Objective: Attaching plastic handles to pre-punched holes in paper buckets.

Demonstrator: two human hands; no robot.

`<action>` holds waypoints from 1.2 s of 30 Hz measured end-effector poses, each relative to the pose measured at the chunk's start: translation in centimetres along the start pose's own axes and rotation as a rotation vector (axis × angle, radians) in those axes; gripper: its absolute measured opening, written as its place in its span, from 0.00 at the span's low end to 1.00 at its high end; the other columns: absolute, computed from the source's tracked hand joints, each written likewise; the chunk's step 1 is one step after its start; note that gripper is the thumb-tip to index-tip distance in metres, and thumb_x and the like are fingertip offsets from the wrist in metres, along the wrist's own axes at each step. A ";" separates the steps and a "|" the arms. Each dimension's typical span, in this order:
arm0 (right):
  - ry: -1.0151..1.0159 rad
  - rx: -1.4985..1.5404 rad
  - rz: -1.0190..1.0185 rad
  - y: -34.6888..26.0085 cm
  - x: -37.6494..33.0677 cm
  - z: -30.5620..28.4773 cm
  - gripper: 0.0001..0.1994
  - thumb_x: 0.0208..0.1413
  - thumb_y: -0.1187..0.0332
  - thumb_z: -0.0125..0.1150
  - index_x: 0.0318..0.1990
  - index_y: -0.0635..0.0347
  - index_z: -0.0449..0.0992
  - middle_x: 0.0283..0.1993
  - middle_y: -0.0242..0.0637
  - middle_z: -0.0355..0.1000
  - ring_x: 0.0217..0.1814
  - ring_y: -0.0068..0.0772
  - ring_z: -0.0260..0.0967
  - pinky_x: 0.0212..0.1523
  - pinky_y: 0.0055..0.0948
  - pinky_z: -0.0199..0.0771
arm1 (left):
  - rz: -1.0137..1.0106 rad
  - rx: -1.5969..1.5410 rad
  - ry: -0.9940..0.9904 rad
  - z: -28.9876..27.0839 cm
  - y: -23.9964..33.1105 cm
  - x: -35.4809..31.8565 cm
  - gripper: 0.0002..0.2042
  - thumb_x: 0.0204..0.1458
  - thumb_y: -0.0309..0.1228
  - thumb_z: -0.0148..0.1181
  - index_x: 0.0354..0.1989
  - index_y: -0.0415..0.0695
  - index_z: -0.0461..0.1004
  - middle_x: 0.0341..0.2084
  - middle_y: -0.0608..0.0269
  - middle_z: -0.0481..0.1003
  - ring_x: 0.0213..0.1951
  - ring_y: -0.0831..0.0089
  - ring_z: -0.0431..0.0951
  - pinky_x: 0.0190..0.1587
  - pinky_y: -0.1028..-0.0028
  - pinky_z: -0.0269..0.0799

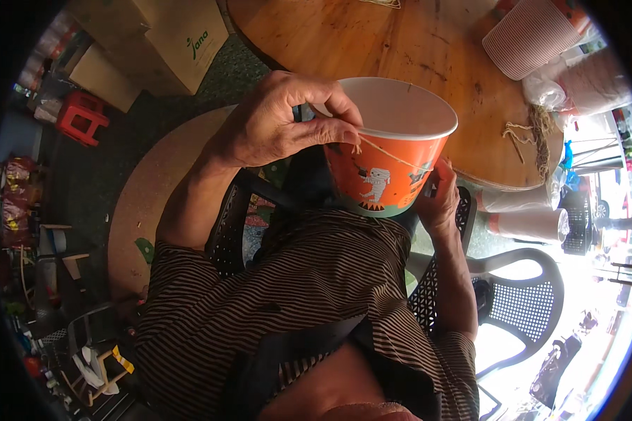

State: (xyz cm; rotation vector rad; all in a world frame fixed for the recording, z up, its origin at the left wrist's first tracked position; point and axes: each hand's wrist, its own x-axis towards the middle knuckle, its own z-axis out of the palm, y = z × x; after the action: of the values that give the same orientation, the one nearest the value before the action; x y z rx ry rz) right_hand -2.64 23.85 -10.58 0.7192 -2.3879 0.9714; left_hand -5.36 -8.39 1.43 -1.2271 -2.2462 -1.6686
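Observation:
An orange paper bucket (400, 175) with a white rim, a green base band and a mummy figure printed on it is held up in front of my chest, tilted slightly. A thin cord (393, 157) slants across its front, a frayed end hanging below my left thumb. At the bucket's left rim my left hand (277, 119) is closed, thumb and fingers pinching the cord. Low on the right side, my right hand (439, 200) supports the bucket. Its fingers are partly hidden behind the wall. The bucket's white inside shows, with no contents visible in the part I see.
A round wooden table (414, 42) lies just beyond the bucket. On it are a stack of nested buckets (530, 42) and a bundle of loose cords (541, 144). Plastic-wrapped stacks (530, 224) and a chair (527, 298) stand right; cardboard boxes (168, 49) and a red stool (82, 119) left.

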 end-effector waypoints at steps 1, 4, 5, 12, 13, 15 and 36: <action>-0.003 0.000 0.007 0.0 0.0 0.0 0.29 0.51 0.77 0.73 0.58 0.59 0.65 0.58 0.48 0.74 0.49 0.42 0.81 0.47 0.34 0.84 | -0.005 0.000 0.002 0.1 0.0 -0.1 0.04 0.56 0.23 0.69 0.36 0.37 0.80 0.28 0.63 0.81 0.35 0.74 0.82 0.58 0.63 0.75; 0.039 0.032 -0.014 0.4 0.1 0.4 0.29 0.50 0.77 0.74 0.58 0.59 0.66 0.57 0.49 0.75 0.49 0.43 0.81 0.47 0.34 0.84 | -0.166 -0.029 0.069 0.1 -0.2 0.0 0.07 0.54 0.22 0.71 0.38 0.37 0.80 0.37 0.61 0.81 0.39 0.74 0.83 0.51 0.69 0.79; 0.026 0.051 0.020 0.4 0.0 0.4 0.30 0.49 0.76 0.75 0.58 0.60 0.66 0.56 0.49 0.75 0.50 0.45 0.81 0.47 0.35 0.83 | -0.133 -0.027 0.057 0.0 -0.7 0.1 0.09 0.54 0.22 0.72 0.40 0.36 0.79 0.40 0.60 0.80 0.40 0.74 0.82 0.49 0.71 0.80; -0.001 0.071 -0.012 1.4 -0.1 -0.5 0.32 0.47 0.74 0.77 0.59 0.65 0.65 0.50 0.51 0.77 0.46 0.45 0.81 0.45 0.36 0.81 | -0.145 -0.277 0.102 -0.9 -3.9 0.9 0.27 0.49 0.35 0.78 0.55 0.38 0.75 0.48 0.62 0.79 0.50 0.75 0.78 0.56 0.72 0.72; -0.007 0.074 0.005 1.6 -0.1 -0.7 0.32 0.47 0.74 0.77 0.59 0.65 0.65 0.49 0.51 0.77 0.45 0.45 0.81 0.44 0.36 0.81 | -0.194 -0.388 0.193 -0.9 -4.5 0.8 0.26 0.53 0.35 0.76 0.57 0.37 0.73 0.48 0.62 0.79 0.51 0.75 0.77 0.56 0.73 0.72; 0.039 0.020 0.069 1.9 0.5 -1.6 0.29 0.48 0.72 0.77 0.57 0.66 0.68 0.46 0.48 0.78 0.45 0.40 0.81 0.44 0.34 0.81 | -0.216 -0.453 0.301 -1.3 -5.9 1.4 0.20 0.62 0.33 0.67 0.58 0.37 0.71 0.46 0.61 0.78 0.51 0.75 0.77 0.56 0.73 0.72; -0.025 1.118 0.436 14.0 50.8 -13.0 0.26 0.65 0.46 0.63 0.49 0.65 0.77 0.38 0.37 0.77 0.39 0.30 0.80 0.42 0.31 0.81 | -0.430 -0.264 0.494 -1.9 -18.9 9.5 0.14 0.66 0.29 0.60 0.56 0.39 0.68 0.36 0.63 0.74 0.37 0.78 0.75 0.42 0.76 0.74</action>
State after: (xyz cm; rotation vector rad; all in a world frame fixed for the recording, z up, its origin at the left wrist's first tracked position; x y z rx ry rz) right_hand -46.91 27.16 20.61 0.5229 -1.8801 2.5376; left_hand -24.48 -6.37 -7.51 -0.2896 -2.1077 -2.1699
